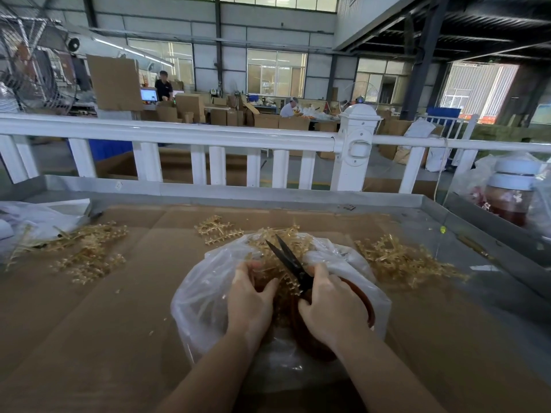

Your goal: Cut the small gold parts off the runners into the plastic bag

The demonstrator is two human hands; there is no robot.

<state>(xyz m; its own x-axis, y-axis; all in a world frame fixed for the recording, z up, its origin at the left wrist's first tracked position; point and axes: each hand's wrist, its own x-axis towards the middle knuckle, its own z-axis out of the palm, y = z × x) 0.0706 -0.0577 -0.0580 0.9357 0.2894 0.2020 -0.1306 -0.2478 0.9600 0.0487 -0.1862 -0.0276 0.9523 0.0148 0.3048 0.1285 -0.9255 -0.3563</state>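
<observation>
A clear plastic bag [205, 296] lines a red-brown bowl [362, 296] in the middle of the cardboard-covered table. Over its mouth my left hand [249, 302] holds a gold runner [274, 257] with small parts on its branches. My right hand [331, 305] grips black scissors [290, 260], whose blades stand apart and point away from me into the runner. The scissor handles are hidden under my fingers.
Piles of gold runners lie at the left [80, 251], behind the bag [214, 229] and at the right [402, 260]. Small gold bits [151, 333] dot the cardboard. A white railing [190, 135] runs beyond the table. Bagged jars [510, 192] stand at far right.
</observation>
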